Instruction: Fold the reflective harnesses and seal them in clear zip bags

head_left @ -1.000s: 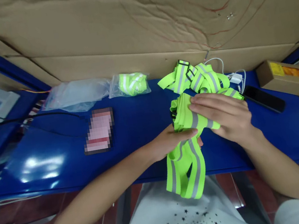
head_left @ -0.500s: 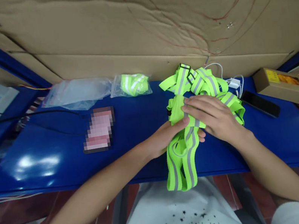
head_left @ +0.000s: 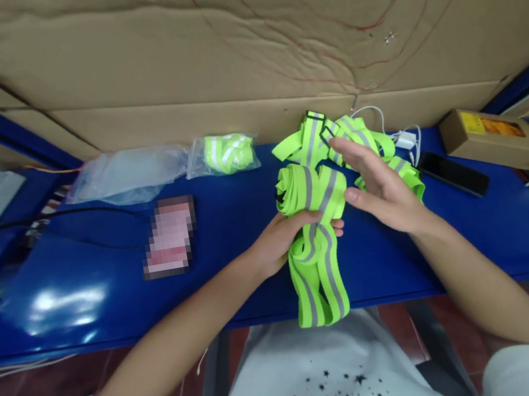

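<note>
My left hand (head_left: pixel 287 238) is wrapped round a neon-yellow reflective strap (head_left: pixel 305 194) with a grey stripe. The strap is partly folded into a bundle above the thumb, and a loop of it hangs down past the table's front edge. My right hand (head_left: pixel 382 188) is raised just right of the bundle, with thumb and fingers apart and nothing in it. Behind both hands lies a heap of similar reflective straps (head_left: pixel 312 136) with black buckles, partly hidden by my right hand.
Clear plastic bags (head_left: pixel 130 169) and a bagged strap (head_left: pixel 230 153) lie along the cardboard wall (head_left: pixel 159 53). A pixelated phone (head_left: pixel 170 237) lies left on the blue table (head_left: pixel 228 221). To the right are a black phone (head_left: pixel 454 173), a white charger (head_left: pixel 404 139) and a cardboard box (head_left: pixel 488 137).
My right hand has let go of the strap, moved slightly right and opened. The bundle in my left hand now shows its folded layers. The camera view has shifted a little.
</note>
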The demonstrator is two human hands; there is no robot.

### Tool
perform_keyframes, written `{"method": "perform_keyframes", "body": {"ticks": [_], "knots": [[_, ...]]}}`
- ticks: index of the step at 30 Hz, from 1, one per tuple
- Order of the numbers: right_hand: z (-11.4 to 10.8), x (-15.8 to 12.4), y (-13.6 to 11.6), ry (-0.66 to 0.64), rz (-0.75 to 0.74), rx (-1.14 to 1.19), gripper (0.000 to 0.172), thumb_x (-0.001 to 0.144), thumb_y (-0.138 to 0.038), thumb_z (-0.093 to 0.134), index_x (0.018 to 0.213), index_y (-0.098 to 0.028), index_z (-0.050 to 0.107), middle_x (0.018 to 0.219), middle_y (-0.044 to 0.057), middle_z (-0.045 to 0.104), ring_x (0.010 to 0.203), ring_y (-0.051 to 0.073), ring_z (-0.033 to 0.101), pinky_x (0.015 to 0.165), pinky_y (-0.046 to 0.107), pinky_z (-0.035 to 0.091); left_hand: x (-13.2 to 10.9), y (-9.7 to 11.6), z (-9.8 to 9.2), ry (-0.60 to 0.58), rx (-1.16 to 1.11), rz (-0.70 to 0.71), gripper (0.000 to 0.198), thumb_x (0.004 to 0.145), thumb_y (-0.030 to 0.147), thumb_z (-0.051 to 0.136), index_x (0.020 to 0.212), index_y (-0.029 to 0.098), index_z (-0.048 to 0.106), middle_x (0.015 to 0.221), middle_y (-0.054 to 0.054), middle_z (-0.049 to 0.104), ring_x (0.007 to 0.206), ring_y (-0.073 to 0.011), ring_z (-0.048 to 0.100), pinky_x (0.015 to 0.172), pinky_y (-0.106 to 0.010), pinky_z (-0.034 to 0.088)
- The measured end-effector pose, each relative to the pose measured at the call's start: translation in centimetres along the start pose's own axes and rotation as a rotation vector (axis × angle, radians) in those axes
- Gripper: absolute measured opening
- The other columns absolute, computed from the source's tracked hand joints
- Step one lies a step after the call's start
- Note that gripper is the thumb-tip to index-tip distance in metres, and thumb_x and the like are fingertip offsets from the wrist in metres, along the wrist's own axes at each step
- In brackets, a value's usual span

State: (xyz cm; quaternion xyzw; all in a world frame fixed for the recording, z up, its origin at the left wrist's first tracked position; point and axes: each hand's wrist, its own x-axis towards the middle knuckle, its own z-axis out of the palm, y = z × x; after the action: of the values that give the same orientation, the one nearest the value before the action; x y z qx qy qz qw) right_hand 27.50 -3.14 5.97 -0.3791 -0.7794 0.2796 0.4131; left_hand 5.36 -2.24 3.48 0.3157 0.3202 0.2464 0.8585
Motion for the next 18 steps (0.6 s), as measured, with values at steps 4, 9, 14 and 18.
{"method": "perform_keyframes", "body": {"ticks": [4, 9, 14, 18], "knots": [[0.5, 0.1, 0.5, -0.14, 0.271, 0.287, 0.058, 0.087, -0.045, 0.077, 0.139, -0.026, 0.058, 0.125, 0.007, 0.073, 0.1, 0.024, 0.075, 0.087, 0.04, 0.063, 0.0, -1.1, -0.4, -0.173, 0.066, -0.046, 0.044, 0.079, 0.027, 0.081, 0.118, 0.009, 0.072, 0.107, -0.017, 0.079, 0.098, -0.0282, 0.076, 0.094, -0.042, 0.056], [1.6, 0.0, -0.7, -0.173, 0.439, 0.417, 0.03, 0.084, -0.044, 0.079, 0.098, -0.021, 0.068, 0.076, -0.003, 0.073, 0.05, 0.017, 0.065, 0.052, 0.033, 0.058, 0.9, -2.2, -0.9, -0.132, 0.052, -0.008, 0.048, 0.075, 0.025, 0.086, 0.119, 0.012, 0.072, 0.109, -0.017, 0.079, 0.098, -0.0271, 0.077, 0.094, -0.041, 0.056], [2.2, -0.2, -1.3, -0.019, 0.33, 0.241, 0.026, 0.083, -0.041, 0.079, 0.099, -0.023, 0.07, 0.07, -0.005, 0.069, 0.048, 0.015, 0.061, 0.05, 0.03, 0.055, 1.2, -2.1, -0.8, -0.119, 0.064, 0.0, 0.055, 0.066, 0.021, 0.091, 0.117, 0.011, 0.074, 0.113, -0.017, 0.078, 0.11, -0.0305, 0.073, 0.096, -0.039, 0.055], [1.4, -0.2, -1.0, -0.055, 0.265, 0.151, 0.024, 0.083, -0.039, 0.08, 0.102, -0.026, 0.07, 0.084, -0.003, 0.074, 0.059, 0.017, 0.067, 0.056, 0.03, 0.058, 0.5, -1.7, -0.5, -0.15, 0.132, 0.013, 0.063, 0.065, 0.036, 0.094, 0.12, 0.012, 0.072, 0.112, -0.017, 0.078, 0.112, -0.0327, 0.072, 0.099, -0.043, 0.053]]}}
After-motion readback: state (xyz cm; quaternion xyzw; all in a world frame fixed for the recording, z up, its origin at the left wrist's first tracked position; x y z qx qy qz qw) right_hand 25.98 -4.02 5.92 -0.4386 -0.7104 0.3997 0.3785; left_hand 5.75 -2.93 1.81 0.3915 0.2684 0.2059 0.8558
